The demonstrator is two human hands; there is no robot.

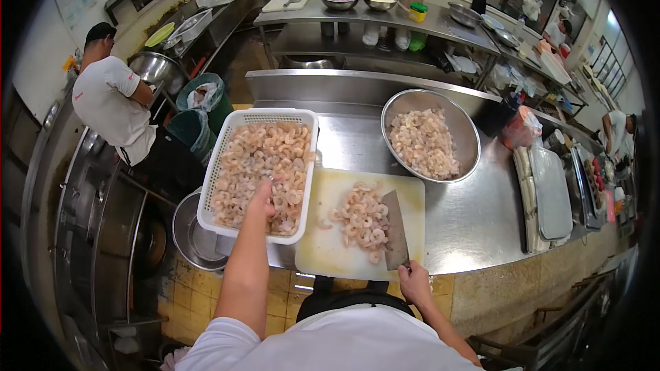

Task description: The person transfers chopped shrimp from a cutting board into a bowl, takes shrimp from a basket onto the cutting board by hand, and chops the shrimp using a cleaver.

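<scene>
My left hand (262, 200) reaches into a white plastic basket (311, 185) of peeled shrimp (258, 148). Its fingers curl in among the shrimp, their tips partly hidden. In my right hand (414, 283) is the handle of a cleaver (397, 233), whose broad blade rests on the cutting board (323, 251). Against the blade's left side lies a pile of shrimp (362, 216) on the board. Behind the board to the right, a steel bowl (470, 154) contains a heap of cut shrimp pieces (425, 143).
A steel pot (189, 233) stands below the table's left edge. Green bins (218, 106) are beyond it, near a person (113, 103) at the left counter. Trays (550, 192) lie at the right. A back table (313, 17) bears bowls and another board.
</scene>
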